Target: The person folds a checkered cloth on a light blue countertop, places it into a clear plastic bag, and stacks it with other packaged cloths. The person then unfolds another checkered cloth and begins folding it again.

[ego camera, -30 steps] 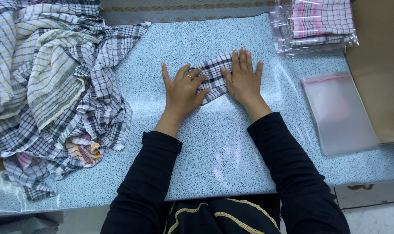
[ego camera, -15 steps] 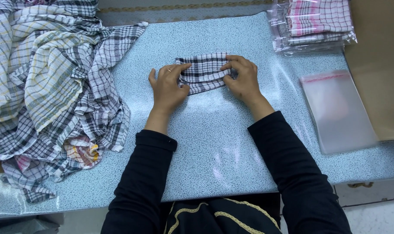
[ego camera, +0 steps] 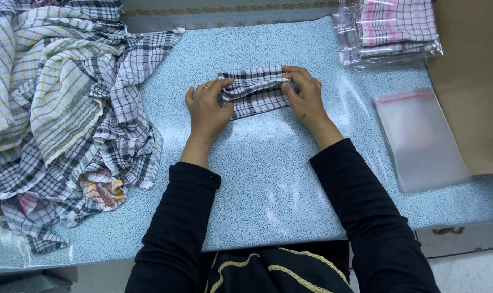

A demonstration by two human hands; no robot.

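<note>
A small folded black-and-white checked cloth (ego camera: 255,92) lies on the speckled blue table (ego camera: 268,179), in the middle toward the far side. My left hand (ego camera: 207,108) grips its left end, thumb and fingers pinching the folded layers. My right hand (ego camera: 303,95) holds the right end the same way, with fingers curled over the top edge. Both arms wear black sleeves.
A big heap of loose checked cloths (ego camera: 62,114) covers the table's left side. Packed cloths in clear bags (ego camera: 392,30) are stacked at the far right. An empty clear plastic bag (ego camera: 420,138) lies at the right, beside a brown cardboard surface (ego camera: 474,81).
My hands moved apart from lying flat over the cloth to gripping its two ends. The cloth is now folded into a longer narrow strip between them.
</note>
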